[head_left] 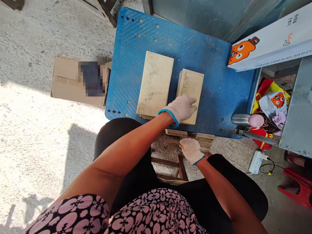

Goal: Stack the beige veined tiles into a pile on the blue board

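Nearest, the person sits with both knees apart, forearms bare and both hands in white knit gloves. The right hand (191, 149) is held low between the knees, wrist bent, knuckles up, fingers curled down onto the near edge of the low stack (198, 138) of thin boards that lies on a wooden frame (170, 162); whether the fingers pinch a board cannot be told. The left arm reaches forward and across the body, nearly straight, and the left hand (181, 108) lies palm down with fingers stretched flat and slightly spread on the near end of the right stack (191, 83), pressing rather than clasping. That stack sits on the blue pallet (219, 84), just beside a wider left stack (155, 84), the two apart by a narrow gap. Left of the pallet a cardboard box (70, 81) rests on the concrete. To the right lie a steel flask (245, 119) and a power strip (255, 161); farther back stands a white carton (273, 42) with an orange cartoon.
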Available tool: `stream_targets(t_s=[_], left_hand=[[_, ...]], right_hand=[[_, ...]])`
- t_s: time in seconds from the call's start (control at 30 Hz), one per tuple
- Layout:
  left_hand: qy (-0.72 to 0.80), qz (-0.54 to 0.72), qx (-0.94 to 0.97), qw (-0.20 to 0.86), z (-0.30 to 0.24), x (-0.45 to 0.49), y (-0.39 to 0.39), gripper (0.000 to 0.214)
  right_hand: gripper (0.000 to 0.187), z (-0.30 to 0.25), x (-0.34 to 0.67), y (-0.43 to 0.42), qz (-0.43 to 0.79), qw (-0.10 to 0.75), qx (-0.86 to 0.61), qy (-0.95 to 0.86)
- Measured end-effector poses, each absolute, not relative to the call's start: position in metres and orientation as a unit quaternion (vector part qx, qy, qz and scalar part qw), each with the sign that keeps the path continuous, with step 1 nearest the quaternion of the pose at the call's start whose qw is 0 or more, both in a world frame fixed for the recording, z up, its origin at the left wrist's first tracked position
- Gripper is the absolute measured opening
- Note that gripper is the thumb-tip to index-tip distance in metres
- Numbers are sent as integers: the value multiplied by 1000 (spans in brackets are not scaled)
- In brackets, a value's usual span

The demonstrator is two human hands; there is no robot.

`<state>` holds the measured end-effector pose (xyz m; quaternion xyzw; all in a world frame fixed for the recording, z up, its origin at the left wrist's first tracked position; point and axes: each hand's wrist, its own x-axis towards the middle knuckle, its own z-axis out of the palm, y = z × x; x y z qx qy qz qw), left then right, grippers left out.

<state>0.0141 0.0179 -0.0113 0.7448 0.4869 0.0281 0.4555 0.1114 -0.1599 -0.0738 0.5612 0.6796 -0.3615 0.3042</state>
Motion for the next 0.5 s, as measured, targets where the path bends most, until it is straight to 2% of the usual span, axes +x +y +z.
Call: stream_targets(t_s=[0.13,0.3,0.4,0.5], left_hand=[[451,-34,756,473,-16,8,21,35],[444,-53,739,504,-18,-6,26,35],[447,-41,701,554,-18,-15,29,28],[443,-19,634,634,-14,-19,28,18]], right_hand=[[21,-65,115,-154,-371,260,554,698],[19,-31,142,-143,-423,144,620,645],[18,-7,173,-133,-461,41,683,565],[25,13,200,-121,-474,-121,713,502]])
